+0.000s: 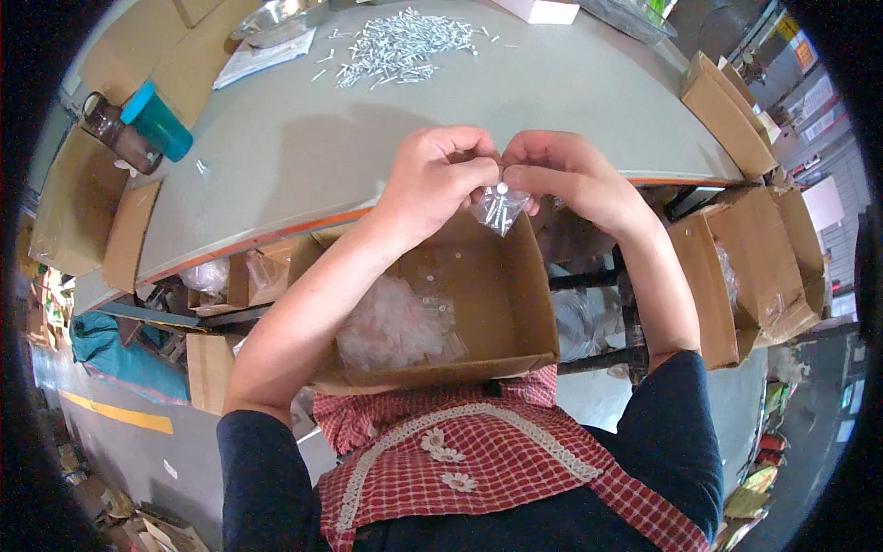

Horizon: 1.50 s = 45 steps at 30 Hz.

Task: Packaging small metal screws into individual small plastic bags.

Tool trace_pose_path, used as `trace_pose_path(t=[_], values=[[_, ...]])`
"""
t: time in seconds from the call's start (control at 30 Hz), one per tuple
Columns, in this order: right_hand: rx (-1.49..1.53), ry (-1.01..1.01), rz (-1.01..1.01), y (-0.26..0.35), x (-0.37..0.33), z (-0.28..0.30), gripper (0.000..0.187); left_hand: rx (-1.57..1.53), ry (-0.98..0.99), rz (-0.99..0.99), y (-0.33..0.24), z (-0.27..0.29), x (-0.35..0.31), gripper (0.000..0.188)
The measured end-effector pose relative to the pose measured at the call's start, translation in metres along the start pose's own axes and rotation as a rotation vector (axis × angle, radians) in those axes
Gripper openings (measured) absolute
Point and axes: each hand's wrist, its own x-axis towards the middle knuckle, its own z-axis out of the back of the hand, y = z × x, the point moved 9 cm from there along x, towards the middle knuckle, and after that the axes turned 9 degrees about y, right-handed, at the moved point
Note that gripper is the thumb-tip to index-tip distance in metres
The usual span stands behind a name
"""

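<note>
Both my hands meet at the table's near edge, pinching the top of a small clear plastic bag point(499, 211). My left hand point(440, 175) has its thumb and fingers closed on one side of the bag's mouth. On the other side, my right hand point(572, 178) is closed on it too. Several silvery screws and a small white round piece show at the bag, which hangs over an open cardboard box point(501, 304). Inside that box lies a heap of clear plastic bags point(391, 322). A pile of silvery screws point(405, 46) is spread farther back on the grey table point(267, 138).
At the left stand a teal cup point(158, 121), a dark bottle point(120, 133) and a cardboard box point(78, 198). A metal bowl point(276, 23) and papers point(264, 58) lie at the back left. More cardboard boxes point(763, 267) stand at the right.
</note>
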Motion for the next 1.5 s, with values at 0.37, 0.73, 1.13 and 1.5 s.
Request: trace_pose_path(t=[0.37, 0.73, 1.13, 1.5], values=[[0.128, -0.240, -0.021, -0.041, -0.071, 0.009, 0.020, 0.074, 0.308, 0.226, 0.024, -0.048, 0.002, 0.020], [0.413, -1.321, 0.355, -0.118, -0.332, 0.120, 0.016, 1.170, 0.667, 0.694, 0.190, -0.020, -0.075, 0.044], [-0.080, -0.685, 0.245, -0.086, -0.130, 0.009, 0.024, 0.528, 0.226, 0.448, 0.101, -0.006, -0.049, 0.007], [0.099, -0.371, 0.334, -0.052, -0.036, -0.043, 0.011, 0.185, 0.029, 0.234, 0.033, -0.010, -0.062, 0.033]])
